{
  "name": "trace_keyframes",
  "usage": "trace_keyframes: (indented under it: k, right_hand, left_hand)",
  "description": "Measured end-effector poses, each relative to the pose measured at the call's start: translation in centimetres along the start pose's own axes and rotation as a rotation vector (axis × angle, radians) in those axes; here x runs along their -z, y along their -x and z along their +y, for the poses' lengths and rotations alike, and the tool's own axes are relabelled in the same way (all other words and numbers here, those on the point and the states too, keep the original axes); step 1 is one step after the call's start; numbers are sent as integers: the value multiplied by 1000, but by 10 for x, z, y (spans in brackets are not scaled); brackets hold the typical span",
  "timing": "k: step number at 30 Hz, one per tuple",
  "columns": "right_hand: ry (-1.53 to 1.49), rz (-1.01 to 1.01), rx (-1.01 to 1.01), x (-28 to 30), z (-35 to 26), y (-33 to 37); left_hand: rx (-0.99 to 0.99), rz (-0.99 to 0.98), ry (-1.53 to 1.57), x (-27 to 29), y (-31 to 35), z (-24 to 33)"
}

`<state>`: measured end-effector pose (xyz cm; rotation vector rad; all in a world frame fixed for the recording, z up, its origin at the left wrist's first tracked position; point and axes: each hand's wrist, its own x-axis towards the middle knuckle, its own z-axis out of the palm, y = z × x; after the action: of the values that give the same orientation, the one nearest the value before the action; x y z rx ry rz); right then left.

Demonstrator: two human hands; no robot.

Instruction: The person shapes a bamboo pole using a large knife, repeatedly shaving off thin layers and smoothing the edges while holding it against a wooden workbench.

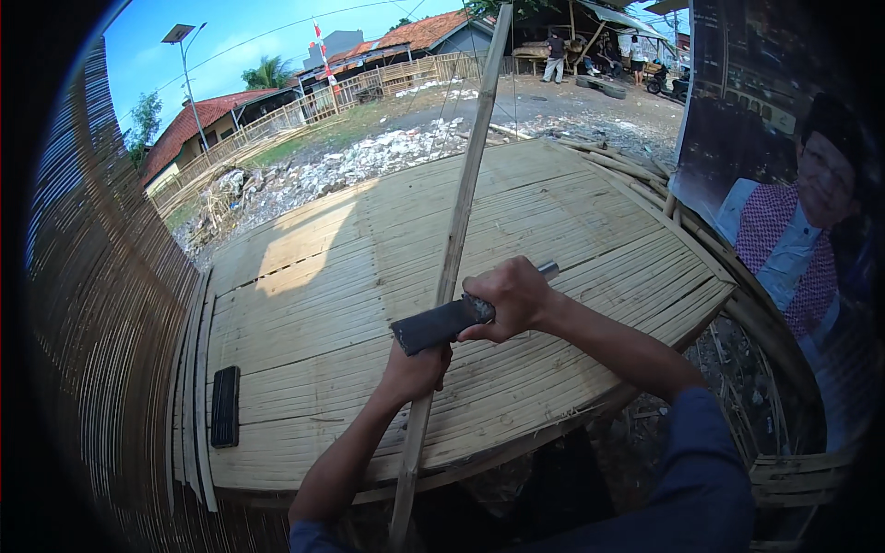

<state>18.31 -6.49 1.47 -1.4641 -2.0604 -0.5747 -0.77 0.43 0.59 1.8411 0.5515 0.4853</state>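
A long bamboo strip (468,184) stands tilted in front of me, running from below the near edge of a slatted bamboo platform (318,346) up past the far edge. My left hand (412,370) is closed round the strip's lower part. My right hand (507,297) grips the metal handle of a cleaver-like knife with a broad dark blade (429,329). The blade lies across the strip just above my left hand and hides part of its fingers. Whether the edge has cut into the strip cannot be seen.
A black phone-like object (225,406) lies at the platform's left side beside loose bamboo slats (189,396). A woven bamboo screen (101,276) rises on the left. To the right hang a printed banner (770,212) and bamboo poles (636,175). Rubble (387,152) covers the ground beyond.
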Motion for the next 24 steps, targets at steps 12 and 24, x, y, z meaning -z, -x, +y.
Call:
trace_keyframes:
  k: [12,24]
  right_hand:
    - [71,55,-217,19,40,-8]
    - [-40,-6,62,15,29,8]
  left_hand:
    - [-101,-51,179,0,-3,3]
    - [-148,-91,56,-8,3,1]
